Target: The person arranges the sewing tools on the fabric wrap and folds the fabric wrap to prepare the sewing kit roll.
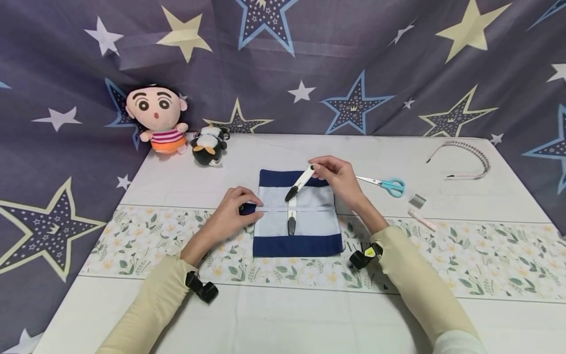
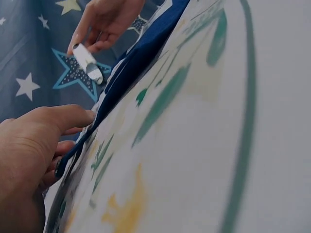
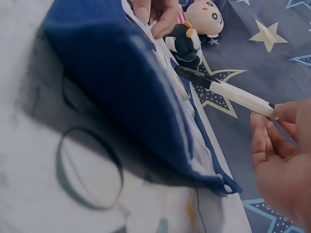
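A navy cloth piece with a pale blue inner face [image 1: 274,223] lies spread out, a thin strip running across its middle. My left hand [image 1: 234,209] pinches its left edge, where a small navy tab sticks out; in the left wrist view the thumb [image 2: 73,116] is on top, fingers partly hidden below. Between thumb and fingertips, my right hand [image 1: 338,179] holds a white marker-like pen [image 1: 302,182] with a black end pointing down-left over the cloth. Another white-and-black pen [image 1: 291,221] lies on the cloth, its upper part near the held one.
To the right are blue-handled scissors [image 1: 391,187], a grey thread spool [image 1: 417,200], a small pinkish strip [image 1: 422,221] and a headband [image 1: 479,155]. A doll [image 1: 156,120] and a penguin plush [image 1: 208,147] stand at the back left. A patterned curtain [image 1: 283,73] hangs behind the table.
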Available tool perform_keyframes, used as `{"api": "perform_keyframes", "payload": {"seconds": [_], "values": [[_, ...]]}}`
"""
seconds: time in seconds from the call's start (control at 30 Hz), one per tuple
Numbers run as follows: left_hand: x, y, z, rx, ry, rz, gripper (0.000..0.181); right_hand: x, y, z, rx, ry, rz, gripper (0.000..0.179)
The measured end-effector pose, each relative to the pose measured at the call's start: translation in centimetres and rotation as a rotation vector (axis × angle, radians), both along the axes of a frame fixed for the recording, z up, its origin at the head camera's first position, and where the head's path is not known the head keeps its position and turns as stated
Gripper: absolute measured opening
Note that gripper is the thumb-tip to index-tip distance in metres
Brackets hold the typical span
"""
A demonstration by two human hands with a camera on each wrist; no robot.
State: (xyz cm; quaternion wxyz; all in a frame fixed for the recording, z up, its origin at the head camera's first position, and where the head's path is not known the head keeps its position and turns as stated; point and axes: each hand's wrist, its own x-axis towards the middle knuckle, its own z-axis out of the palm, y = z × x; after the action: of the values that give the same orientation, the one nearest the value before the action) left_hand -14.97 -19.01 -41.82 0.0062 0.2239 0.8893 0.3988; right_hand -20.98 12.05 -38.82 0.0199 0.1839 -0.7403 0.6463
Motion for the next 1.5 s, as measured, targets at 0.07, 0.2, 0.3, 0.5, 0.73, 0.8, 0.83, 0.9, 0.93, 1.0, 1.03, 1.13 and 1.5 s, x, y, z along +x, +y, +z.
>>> {"api": "perform_keyframes", "payload": {"seconds": [0.07,0.2,0.3,0.5,0.73,0.8,0.83,0.9,0.93,1.0,1.03,1.13,1.5], "values": [[0.0,0.3,0.1,-0.001,0.004,-0.008,0.016,-0.1,-0.3,0.0,0.004,-0.013,0.011,0.024],[-0.1,0.9,0.2,-0.002,0.021,-0.030,0.016,-0.3,-0.7,0.1,0.025,-0.020,0.040,0.024],[-0.2,1.4,0.2,-0.008,0.038,-0.051,0.017,-0.3,-1.0,0.1,0.046,-0.015,0.054,0.024],[-0.3,2.1,0.2,-0.045,0.075,-0.064,0.017,-0.7,-1.6,0.1,0.122,-0.003,0.082,0.024],[-0.5,2.5,0.0,-0.056,0.064,-0.072,0.016,-1.2,-2.3,0.6,0.210,0.005,0.116,0.024],[-0.6,2.6,-0.1,-0.055,0.063,-0.078,0.015,-1.3,-2.3,0.7,0.234,0.014,0.122,0.024],[-0.6,2.6,-0.1,-0.055,0.064,-0.080,0.014,-1.4,-2.4,0.8,0.244,0.017,0.126,0.024],[-0.6,2.6,-0.1,-0.053,0.065,-0.081,0.014,-1.5,-2.5,0.9,0.262,0.018,0.136,0.024],[-0.6,2.6,-0.1,-0.052,0.065,-0.081,0.013,-1.6,-2.5,0.9,0.273,0.017,0.140,0.024],[-0.7,2.6,-0.1,-0.051,0.064,-0.081,0.013,-1.8,-2.6,1.1,0.298,0.021,0.151,0.025],[-0.7,2.6,-0.1,-0.052,0.065,-0.081,0.013,-1.9,-2.6,1.1,0.311,0.023,0.155,0.025],[-0.8,2.6,-0.2,-0.052,0.063,-0.080,0.012,-2.2,-2.7,1.3,0.358,0.038,0.177,0.025],[-0.9,2.7,-0.2,-0.045,0.060,-0.080,0.012,-3.1,-3.2,2.3,0.487,0.052,0.239,0.025]]}}
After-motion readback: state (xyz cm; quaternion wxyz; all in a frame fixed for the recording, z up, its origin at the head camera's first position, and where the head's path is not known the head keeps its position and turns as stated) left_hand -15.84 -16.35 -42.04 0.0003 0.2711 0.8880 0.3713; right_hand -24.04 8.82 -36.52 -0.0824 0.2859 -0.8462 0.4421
